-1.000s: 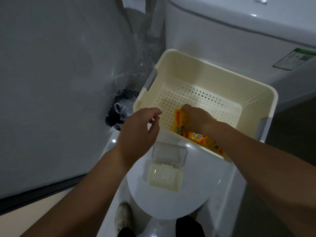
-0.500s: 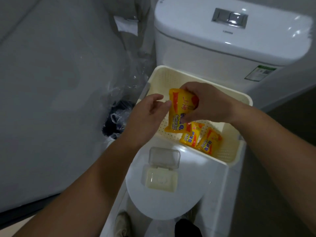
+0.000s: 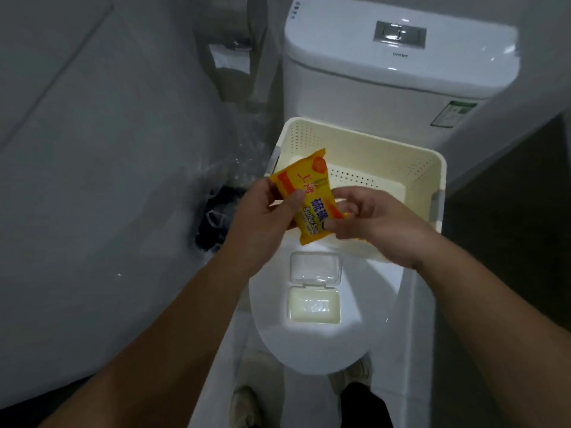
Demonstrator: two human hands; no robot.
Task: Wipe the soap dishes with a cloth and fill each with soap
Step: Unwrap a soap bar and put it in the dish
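Note:
A yellow wrapped soap bar (image 3: 309, 196) hangs above the near rim of the cream perforated basket (image 3: 411, 168). My left hand (image 3: 265, 217) grips its left side, thumb across the front. My right hand (image 3: 370, 220) pinches its lower right edge. Below them an open soap dish (image 3: 314, 305) with a cream base and a clear hinged lid (image 3: 315, 268) folded back sits on the closed toilet lid (image 3: 309, 344). A pale bar seems to lie in the dish. Other soap packs in the basket are hidden behind my hands.
The basket rests at the back of the toilet lid, against the white cistern (image 3: 398, 72). A dark bin with a clear liner (image 3: 216, 217) stands at the left by the grey wall. A toilet paper holder (image 3: 230, 57) hangs on the wall. My shoes (image 3: 244, 406) show below.
My right hand lifted one soap pack out of the basket. My left hand came up and took hold of its left side. Both hands now hold it nearer to me.

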